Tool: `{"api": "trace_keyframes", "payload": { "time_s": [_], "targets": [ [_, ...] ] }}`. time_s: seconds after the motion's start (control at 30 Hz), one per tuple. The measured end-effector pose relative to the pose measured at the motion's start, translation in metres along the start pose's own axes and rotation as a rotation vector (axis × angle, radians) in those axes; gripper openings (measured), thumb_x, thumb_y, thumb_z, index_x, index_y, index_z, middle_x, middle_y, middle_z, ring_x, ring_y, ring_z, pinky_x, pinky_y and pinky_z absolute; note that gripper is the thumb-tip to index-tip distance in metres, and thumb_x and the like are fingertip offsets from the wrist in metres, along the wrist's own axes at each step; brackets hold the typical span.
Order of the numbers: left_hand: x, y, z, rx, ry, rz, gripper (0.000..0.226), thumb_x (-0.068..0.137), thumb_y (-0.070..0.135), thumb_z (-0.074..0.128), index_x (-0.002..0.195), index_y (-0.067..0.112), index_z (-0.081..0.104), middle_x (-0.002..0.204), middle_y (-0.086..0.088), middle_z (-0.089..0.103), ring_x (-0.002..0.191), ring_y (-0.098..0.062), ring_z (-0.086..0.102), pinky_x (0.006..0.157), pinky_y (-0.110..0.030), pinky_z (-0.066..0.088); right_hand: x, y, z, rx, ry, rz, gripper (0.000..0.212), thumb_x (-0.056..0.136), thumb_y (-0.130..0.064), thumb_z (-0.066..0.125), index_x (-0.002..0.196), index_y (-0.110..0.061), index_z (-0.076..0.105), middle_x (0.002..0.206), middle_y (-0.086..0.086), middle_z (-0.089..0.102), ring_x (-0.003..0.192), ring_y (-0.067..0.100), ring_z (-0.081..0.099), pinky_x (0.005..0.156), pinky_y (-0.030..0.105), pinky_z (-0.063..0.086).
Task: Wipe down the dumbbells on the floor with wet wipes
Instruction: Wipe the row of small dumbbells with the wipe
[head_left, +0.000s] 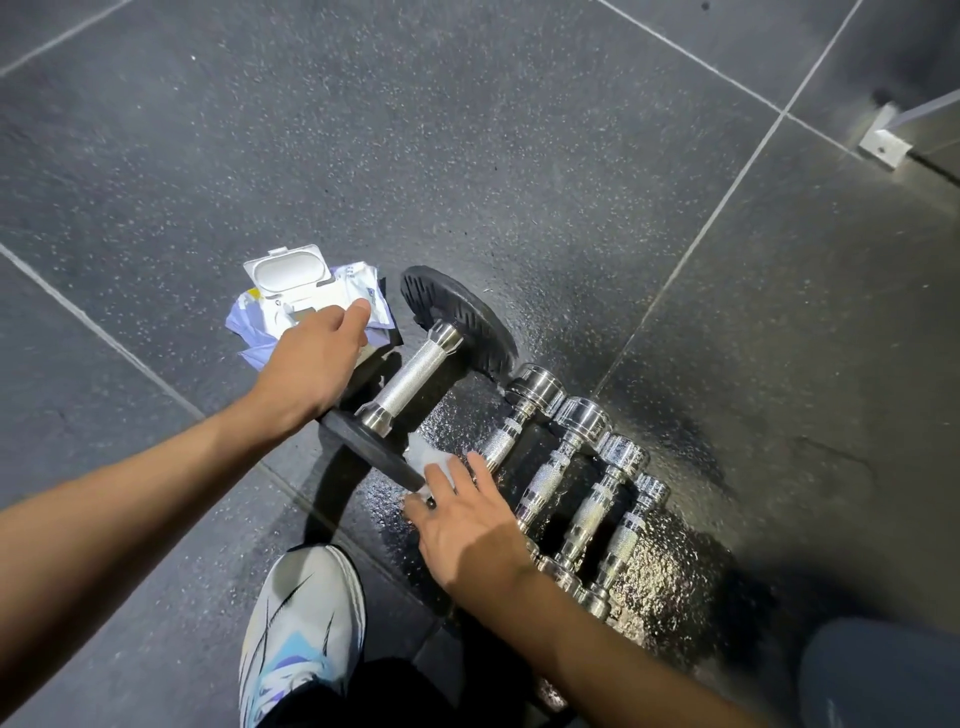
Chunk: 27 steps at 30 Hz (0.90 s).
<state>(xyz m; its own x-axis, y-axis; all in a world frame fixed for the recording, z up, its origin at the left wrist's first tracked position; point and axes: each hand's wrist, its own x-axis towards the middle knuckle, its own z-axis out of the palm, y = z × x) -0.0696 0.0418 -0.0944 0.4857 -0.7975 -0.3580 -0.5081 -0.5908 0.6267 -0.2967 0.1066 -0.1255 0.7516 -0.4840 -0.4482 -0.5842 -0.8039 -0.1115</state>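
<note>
Fingers (480, 470) of the right hand (467, 530) lie straight, pressing a wet wipe (427, 458) on the big dumbbell (415, 371) at centre, on its near plate. The left hand (311, 358) curls its fingers at the wipes pack (291, 291), ten o'clock. Whether it grips the pack is unclear.

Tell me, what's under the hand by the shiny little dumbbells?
A white wet wipe, pressed by the right hand against the big dumbbell's black plate. The hand covers part of the wipe, so its full shape is hidden.

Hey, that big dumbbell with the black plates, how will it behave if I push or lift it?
The big dumbbell stands on round plates, so a push across its handle would probably roll it. Broad plates and a steel handle suggest it is heavy. The floor around it looks wet, so it may also slide.
</note>
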Motion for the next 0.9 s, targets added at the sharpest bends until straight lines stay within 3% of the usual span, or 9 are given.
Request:
{"api": "trace_keyframes", "payload": {
  "time_s": [0.1,0.2,0.33,0.4,0.5,0.63,0.77,0.9],
  "targets": [
    [0.002,-0.001,-0.001,-0.004,-0.002,-0.021,0.067,0.091,0.071,0.024,0.085,0.017,0.062,0.093,-0.004,0.068,0.092,-0.03,0.063,0.095,-0.051,0.049,-0.007,0.003,-0.008,0.067,0.028,0.024,0.039,0.102,-0.027,0.047,0.139,-0.021,0.055,0.146,0.017,0.047,0.139,0.039,0.035,0.124,0.055,0.011],
    [0.003,-0.001,-0.002,-0.001,-0.001,-0.023,0.066,0.092,0.07,0.023,0.085,0.017,0.062,0.092,-0.004,0.068,0.091,-0.03,0.063,0.095,-0.05,0.049,-0.023,0.008,-0.013,0.129,0.172,0.023,0.029,0.096,-0.031,0.053,0.116,-0.02,0.071,0.123,0.013,0.065,0.119,0.034,0.055,0.113,0.05,0.037],
    [0.002,-0.001,-0.001,0.001,-0.007,-0.016,0.065,0.092,0.07,0.024,0.084,0.017,0.062,0.092,-0.003,0.068,0.09,-0.029,0.063,0.094,-0.05,0.05,-0.042,0.01,-0.008,0.244,0.264,0.02,0.031,0.088,-0.031,0.046,0.097,-0.025,0.074,0.108,0.004,0.069,0.102,0.025,0.063,0.1,0.042,0.05],
    [0.002,0.0,-0.001,0.005,-0.01,-0.019,0.065,0.091,0.071,0.024,0.084,0.018,0.062,0.093,-0.004,0.068,0.091,-0.03,0.063,0.094,-0.05,0.049,-0.044,0.017,-0.006,0.265,0.302,0.025,0.031,0.088,-0.028,0.048,0.102,-0.024,0.075,0.113,0.004,0.07,0.104,0.023,0.065,0.098,0.039,0.054],
    [-0.001,0.002,0.001,0.031,-0.002,-0.004,0.066,0.093,0.07,0.024,0.083,0.017,0.062,0.091,-0.004,0.067,0.089,-0.03,0.062,0.092,-0.05,0.049,-0.038,0.039,0.0,0.267,0.355,0.113,0.028,0.089,-0.017,0.068,0.116,-0.016,0.074,0.118,0.009,0.072,0.112,0.026,0.067,0.101,0.041,0.055],
    [-0.004,0.003,0.002,0.056,0.0,0.014,0.068,0.093,0.071,0.022,0.084,0.016,0.061,0.09,-0.004,0.067,0.086,-0.029,0.062,0.09,-0.048,0.05,-0.02,0.067,-0.005,0.139,0.216,0.126,0.039,0.101,-0.016,0.045,0.14,-0.012,0.054,0.14,0.011,0.053,0.131,0.028,0.046,0.112,0.043,0.043],
    [-0.005,0.003,0.004,0.066,0.006,0.027,0.068,0.094,0.07,0.022,0.085,0.016,0.062,0.09,-0.004,0.067,0.086,-0.028,0.062,0.09,-0.048,0.05,-0.009,0.088,-0.02,0.127,0.278,0.263,0.036,0.107,-0.022,0.045,0.143,-0.017,0.048,0.138,0.003,0.049,0.106,0.017,0.036,0.095,0.033,0.042],
    [-0.004,0.004,0.004,0.066,0.007,0.024,0.068,0.094,0.07,0.023,0.085,0.014,0.062,0.09,-0.004,0.067,0.087,-0.028,0.062,0.09,-0.048,0.05,-0.01,0.075,-0.014,0.276,0.155,0.181,0.05,0.101,-0.002,0.052,0.146,-0.02,0.042,0.147,0.0,0.039,0.124,0.017,0.039,0.105,0.03,0.046]
  ]
}}
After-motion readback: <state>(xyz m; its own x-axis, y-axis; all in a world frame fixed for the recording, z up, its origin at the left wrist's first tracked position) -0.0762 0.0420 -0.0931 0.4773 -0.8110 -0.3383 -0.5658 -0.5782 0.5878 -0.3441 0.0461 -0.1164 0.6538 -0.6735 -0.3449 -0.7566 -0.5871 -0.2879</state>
